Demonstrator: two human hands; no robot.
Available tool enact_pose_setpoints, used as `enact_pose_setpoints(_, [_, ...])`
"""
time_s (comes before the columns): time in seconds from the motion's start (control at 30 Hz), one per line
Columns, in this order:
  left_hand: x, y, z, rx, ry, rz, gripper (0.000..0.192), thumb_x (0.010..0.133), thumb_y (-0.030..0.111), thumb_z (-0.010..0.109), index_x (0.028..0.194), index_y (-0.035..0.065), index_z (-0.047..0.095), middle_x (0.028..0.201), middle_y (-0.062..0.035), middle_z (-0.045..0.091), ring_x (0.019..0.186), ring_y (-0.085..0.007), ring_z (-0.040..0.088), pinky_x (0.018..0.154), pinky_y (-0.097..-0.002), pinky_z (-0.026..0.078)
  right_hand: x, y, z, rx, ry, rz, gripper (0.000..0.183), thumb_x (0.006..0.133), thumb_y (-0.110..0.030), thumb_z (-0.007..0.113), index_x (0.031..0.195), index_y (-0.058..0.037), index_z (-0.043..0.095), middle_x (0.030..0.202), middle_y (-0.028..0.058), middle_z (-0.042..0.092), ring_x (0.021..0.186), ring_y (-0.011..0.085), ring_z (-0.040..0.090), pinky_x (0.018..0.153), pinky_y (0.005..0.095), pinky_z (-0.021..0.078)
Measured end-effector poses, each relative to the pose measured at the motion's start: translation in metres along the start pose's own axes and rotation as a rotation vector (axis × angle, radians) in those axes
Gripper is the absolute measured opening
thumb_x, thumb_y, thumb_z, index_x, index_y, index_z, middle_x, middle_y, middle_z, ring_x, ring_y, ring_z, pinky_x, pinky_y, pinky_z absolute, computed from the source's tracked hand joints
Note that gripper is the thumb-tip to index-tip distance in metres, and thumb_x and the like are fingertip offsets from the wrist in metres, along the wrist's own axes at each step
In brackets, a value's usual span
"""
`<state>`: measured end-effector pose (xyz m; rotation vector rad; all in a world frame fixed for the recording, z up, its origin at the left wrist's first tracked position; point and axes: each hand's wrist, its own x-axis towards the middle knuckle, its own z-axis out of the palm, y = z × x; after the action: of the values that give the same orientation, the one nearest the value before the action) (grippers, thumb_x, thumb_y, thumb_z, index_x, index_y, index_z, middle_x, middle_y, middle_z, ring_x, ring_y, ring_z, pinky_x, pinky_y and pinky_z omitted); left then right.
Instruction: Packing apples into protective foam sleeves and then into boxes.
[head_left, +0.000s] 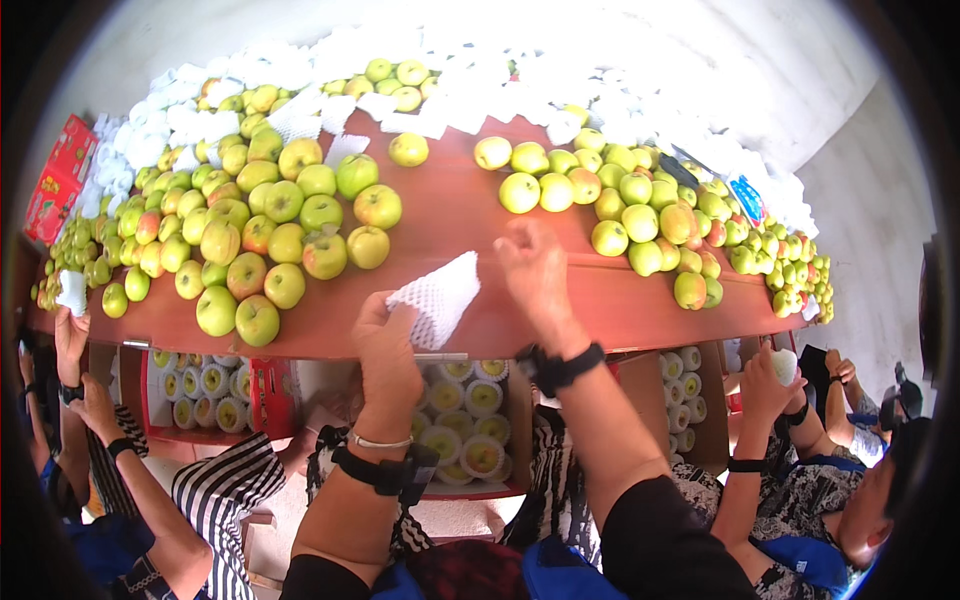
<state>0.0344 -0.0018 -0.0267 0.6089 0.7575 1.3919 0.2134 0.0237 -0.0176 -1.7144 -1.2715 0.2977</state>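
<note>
My left hand (388, 345) pinches a white foam net sleeve (442, 300) between thumb and fingers over the table's near edge. The sleeve looks flattened, with no fruit visible inside. Slightly blurred, my right hand (536, 274) hovers over the reddish-brown tabletop (442, 195), fingers loosely bent and nothing seen in them. Beyond it lie loose yellow-green apples, the closest being a pale apple (519, 193). A large heap of apples (285, 201) spreads to the left of my left hand. Below the table edge, between my forearms, a carton holds apples in foam nets (450, 425).
White foam sleeves (247, 71) pile along the far side. Other cartons hold netted apples (214, 382) at left and netted apples (679, 397) at right. A co-worker's hand (71, 334) and another's hand (772, 382) hold foam-covered things. A red printed box (60, 180) stands far left.
</note>
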Motion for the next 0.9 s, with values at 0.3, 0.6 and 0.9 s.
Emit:
enact_pose_setpoints(0.3, [-0.001, 0.009, 0.007, -0.037, 0.011, -0.068, 0.010, 0.082, -0.003, 0.049, 0.090, -0.0017, 0.054, 0.087, -0.0075, 0.061, 0.072, -0.0119, 0.060, 0.061, -0.0248, 0.051, 0.088, 0.046, 0.011, -0.879, 0.011, -0.456, 0.054, 0.075, -0.008, 0.058, 0.126, -0.0038, 0.043, 0.119, 0.0174, 0.047, 0.114, 0.0354, 0.043, 0.092, 0.0490, 0.0382])
enact_pose_setpoints(0.6, [0.000, 0.016, 0.003, -0.042, 0.040, -0.064, 0.008, 0.083, -0.002, 0.050, 0.090, -0.0016, 0.054, 0.086, -0.0067, 0.060, 0.071, -0.0109, 0.060, 0.060, -0.0242, 0.051, 0.102, 0.038, 0.013, -1.044, -0.271, -0.385, 0.044, 0.072, -0.008, 0.062, 0.114, -0.0057, 0.051, 0.113, 0.0140, 0.049, 0.107, 0.0309, 0.047, 0.088, 0.0433, 0.0403])
enact_pose_setpoints(0.9, [0.000, 0.019, -0.002, -0.070, 0.034, -0.086, 0.009, 0.084, -0.001, 0.051, 0.092, -0.0019, 0.054, 0.090, -0.0086, 0.062, 0.078, -0.0138, 0.062, 0.070, -0.0262, 0.051, 0.090, 0.026, 0.009, -0.845, -0.380, -0.202, 0.055, 0.067, -0.013, 0.069, 0.117, -0.0084, 0.048, 0.116, 0.0190, 0.047, 0.110, 0.0349, 0.047, 0.092, 0.0433, 0.0424])
